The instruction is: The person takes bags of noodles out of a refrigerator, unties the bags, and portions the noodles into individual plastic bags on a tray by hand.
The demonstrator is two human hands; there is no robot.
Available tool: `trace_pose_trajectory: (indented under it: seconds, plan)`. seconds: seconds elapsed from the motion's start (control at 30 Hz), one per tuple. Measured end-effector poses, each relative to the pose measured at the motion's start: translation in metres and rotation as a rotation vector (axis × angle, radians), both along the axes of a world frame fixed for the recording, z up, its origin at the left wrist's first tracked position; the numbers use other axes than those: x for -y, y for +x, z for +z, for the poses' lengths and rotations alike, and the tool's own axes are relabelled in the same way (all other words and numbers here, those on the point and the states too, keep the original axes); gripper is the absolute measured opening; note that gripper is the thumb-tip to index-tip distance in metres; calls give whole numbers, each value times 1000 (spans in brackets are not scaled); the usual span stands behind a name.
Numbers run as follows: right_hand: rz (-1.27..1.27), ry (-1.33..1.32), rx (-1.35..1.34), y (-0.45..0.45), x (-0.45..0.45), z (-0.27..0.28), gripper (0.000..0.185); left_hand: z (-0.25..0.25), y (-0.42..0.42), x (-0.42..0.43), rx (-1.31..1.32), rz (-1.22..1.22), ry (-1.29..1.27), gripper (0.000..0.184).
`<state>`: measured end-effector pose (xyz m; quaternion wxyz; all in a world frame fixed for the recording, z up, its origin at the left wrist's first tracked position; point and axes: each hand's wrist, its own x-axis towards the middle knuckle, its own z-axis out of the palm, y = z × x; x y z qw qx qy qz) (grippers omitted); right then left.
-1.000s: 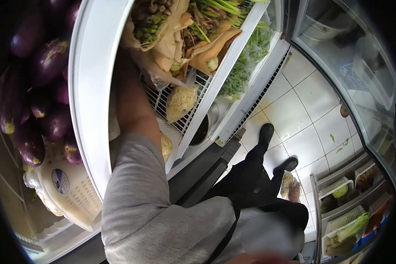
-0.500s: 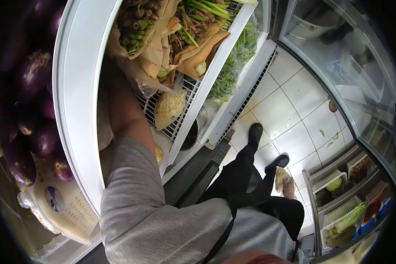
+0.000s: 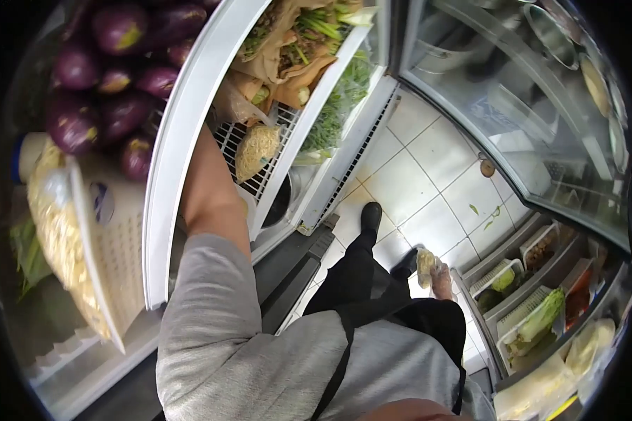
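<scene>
My left forearm reaches into an open glass-door fridge, behind its white shelf frame (image 3: 167, 161); the left hand itself is hidden. Close to that forearm, a clear bag of pale yellow strands (image 3: 258, 152) lies on a white wire rack (image 3: 286, 121). Low beside my leg, my right hand (image 3: 442, 282) is closed around a small clear plastic bag of pale yellow food (image 3: 425, 268). What exactly is in that bag is too small to make out.
Purple eggplants (image 3: 123, 112) fill the shelf at the upper left, above a white perforated basket (image 3: 123, 245). Brown paper (image 3: 309, 77) wraps stemmed greens on the rack; bagged leafy greens (image 3: 340, 98) sit below. An open glass door (image 3: 512, 126) and vegetable baskets (image 3: 534, 319) are on the right.
My view has shifted toward the left, so more eggplants and the basket's side show. The left arm still reaches into the fridge, and the right hand still holds its bag.
</scene>
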<state>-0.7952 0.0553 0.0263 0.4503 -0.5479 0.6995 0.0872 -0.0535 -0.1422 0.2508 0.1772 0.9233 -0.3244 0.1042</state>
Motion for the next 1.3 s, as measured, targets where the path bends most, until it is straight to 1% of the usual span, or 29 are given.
trace_pose_trajectory:
  seconds: [0.07,0.13,0.2,0.27,0.3,0.33,0.37,0.4,0.43,0.47,0.5,0.53,0.57,0.63,0.67,0.73,0.77,0.8,0.87,0.9,0.93,0.97,1.0,1.07,1.1,1.13,1.2,1.27,1.3]
  plan:
    - [-232,22,305,-4,8,17,52,5,-39,-11,-52,-23,-73,34]
    - [-259,-18,304,-17,5,27,57,5,-84,-23,-139,-37,-117,34]
    - [-99,-112,24,-32,-1,36,60,7,-125,-36,-257,-37,-132,34]
    - [-141,-129,-21,-54,-7,54,60,4,-156,-45,-407,-23,-102,34]
    - [-148,-80,-35,-61,-8,78,61,4,-167,-47,-485,-17,-61,34]
    - [-168,-27,-50,-71,-13,101,61,-2,-168,-46,-541,-23,57,35]
    - [-222,29,-33,-84,-18,119,61,-37,-132,-42,-390,-136,353,37]
    - [-201,-5,-77,-103,-30,111,64,-49,-114,-29,-203,-248,628,40]
    - [-213,8,-93,-119,-39,111,65,-39,-147,-37,-469,-227,325,48]
    - [-224,27,-110,-136,-52,112,67,-9,-174,-37,-351,-213,424,46]
    - [-283,9,-111,-153,-67,114,67,-1,-175,-35,-367,-240,511,46]
    - [-251,-28,-102,-168,-75,116,68,6,-174,-34,-382,-271,596,48]
    - [-208,-61,-95,-182,-84,118,69,32,-187,-40,-263,-319,744,52]
    - [-268,-62,-95,-208,-109,115,69,52,-213,-59,-107,-344,653,62]
    - [-302,-41,-97,-217,-121,115,69,64,-235,-64,-98,-365,644,62]
    - [-370,-19,-98,-233,-141,120,66,84,-275,-66,-43,-281,293,64]
    - [-361,37,-123,-236,-150,123,64,79,-281,-61,9,-318,211,65]
    - [-359,96,-148,-240,-158,126,61,87,-307,-58,8,-349,196,65]
    - [-420,122,-142,-246,-167,136,57,102,-386,-68,-259,-569,-235,58]
    - [-452,162,-126,-245,-172,139,53,88,-410,-55,-675,-667,-293,54]
    - [-487,209,-101,-240,-182,138,49,46,-426,-31,-634,-816,-215,47]
    - [-417,192,-187,-238,-189,124,50,5,-441,-7,-596,-967,-148,39]
    - [-478,192,-179,-231,-194,120,50,34,-506,-16,-695,-1093,0,39]
    - [-554,101,-242,-220,-215,119,53,62,-602,-20,-563,-1416,47,41]
    - [-535,95,-234,-216,-220,117,53,71,-642,-12,-414,-1655,-29,39]
    - [-588,97,-245,-212,-227,122,53,81,-679,-3,-257,-1878,-122,37]
    - [-755,-8,-232,-192,-238,141,53,111,-753,13,-265,-2199,-350,42]
    - [-826,6,-213,-172,-256,168,51,143,-814,24,-297,-2322,-240,44]
    - [-921,28,-230,-161,-266,173,52,169,-839,27,-140,-2331,-197,42]
